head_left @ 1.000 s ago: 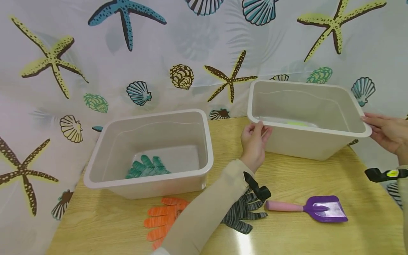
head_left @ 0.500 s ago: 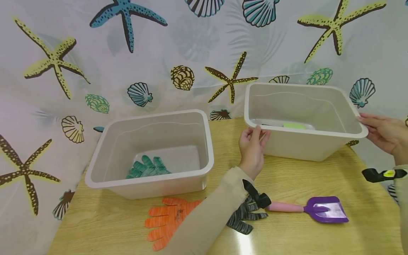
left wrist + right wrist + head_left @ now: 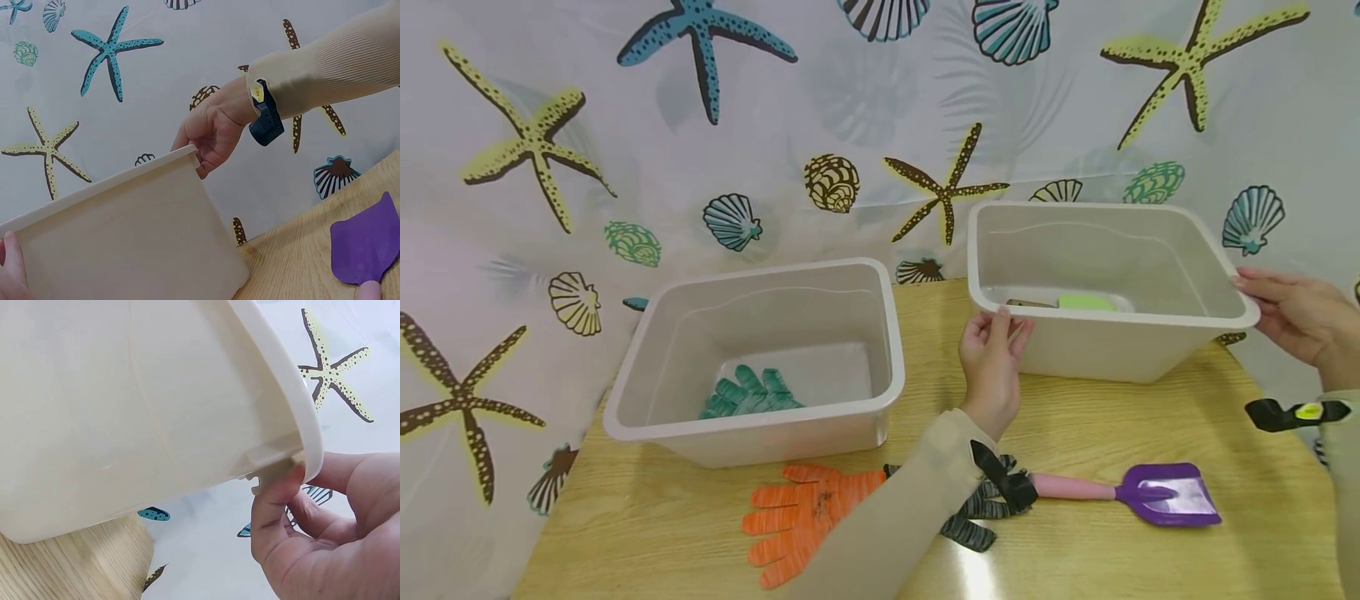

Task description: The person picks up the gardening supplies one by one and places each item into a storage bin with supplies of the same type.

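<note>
Both hands hold a whitish plastic bin (image 3: 1090, 342) at the right of the table. My left hand (image 3: 991, 367) pinches its front rim near the left corner; only part of that hand (image 3: 11, 269) shows in the left wrist view. At the right end, my right hand (image 3: 1303, 321) grips the rim, thumb and fingers on either side of it in the right wrist view (image 3: 331, 531). Inside the bin lie a lime-green object (image 3: 1086, 302) and a thin dark-and-brown object (image 3: 1030, 303), both partly hidden by the front wall.
A second whitish bin (image 3: 752, 427) stands to the left, with a green glove (image 3: 751, 396) inside. In front lie an orange glove (image 3: 808, 508), a dark grey glove (image 3: 973, 529) partly under my left forearm, and a purple shovel (image 3: 1172, 494) with a pink handle. A patterned curtain (image 3: 865, 100) hangs behind.
The right-hand bin has shifted slightly left and towards me, with both hands staying on its rim. More of the things inside it now shows.
</note>
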Demonstrator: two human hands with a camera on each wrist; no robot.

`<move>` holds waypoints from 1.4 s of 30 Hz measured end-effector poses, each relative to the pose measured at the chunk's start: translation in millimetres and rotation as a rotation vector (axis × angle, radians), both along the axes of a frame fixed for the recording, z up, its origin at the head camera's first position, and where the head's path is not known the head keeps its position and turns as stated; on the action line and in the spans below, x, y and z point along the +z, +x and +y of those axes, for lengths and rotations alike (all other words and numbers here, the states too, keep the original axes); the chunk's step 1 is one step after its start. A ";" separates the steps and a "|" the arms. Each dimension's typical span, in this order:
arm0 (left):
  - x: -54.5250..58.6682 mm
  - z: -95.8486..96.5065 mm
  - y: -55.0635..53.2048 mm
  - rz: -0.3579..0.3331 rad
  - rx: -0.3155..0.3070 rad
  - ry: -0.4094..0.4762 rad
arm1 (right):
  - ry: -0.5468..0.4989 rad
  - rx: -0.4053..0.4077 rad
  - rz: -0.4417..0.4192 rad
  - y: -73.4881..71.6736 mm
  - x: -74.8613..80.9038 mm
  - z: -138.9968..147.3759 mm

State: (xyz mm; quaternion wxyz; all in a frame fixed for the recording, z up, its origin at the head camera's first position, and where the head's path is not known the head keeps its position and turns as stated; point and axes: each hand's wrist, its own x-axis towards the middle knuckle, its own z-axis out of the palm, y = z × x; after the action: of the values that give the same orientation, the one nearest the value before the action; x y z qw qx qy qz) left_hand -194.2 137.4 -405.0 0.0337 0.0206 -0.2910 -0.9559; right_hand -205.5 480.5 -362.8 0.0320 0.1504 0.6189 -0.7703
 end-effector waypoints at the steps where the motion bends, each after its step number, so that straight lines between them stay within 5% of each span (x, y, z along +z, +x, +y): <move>1: -0.2 -0.5 1.5 -0.004 0.005 -0.001 | -0.014 0.004 -0.001 0.5 0.5 -1.4; 21: 1.8 -20.3 24.0 -0.030 0.005 0.031 | -0.055 0.070 0.010 7.6 3.5 -20.6; 29: 3.5 -25.2 35.5 -0.041 0.023 0.040 | 0.031 0.082 0.029 15.8 4.2 -28.2; 42: 1.0 -45.0 50.4 -0.026 -0.014 0.016 | 0.014 0.134 0.065 24.2 1.9 -42.6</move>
State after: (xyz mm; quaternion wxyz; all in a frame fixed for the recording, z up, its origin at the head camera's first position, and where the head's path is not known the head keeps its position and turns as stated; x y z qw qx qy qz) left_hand -143.8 92.4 -404.0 0.0232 0.0312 -0.2840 -0.9580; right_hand -181.3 438.0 -360.9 0.0625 0.0838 0.6338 -0.7664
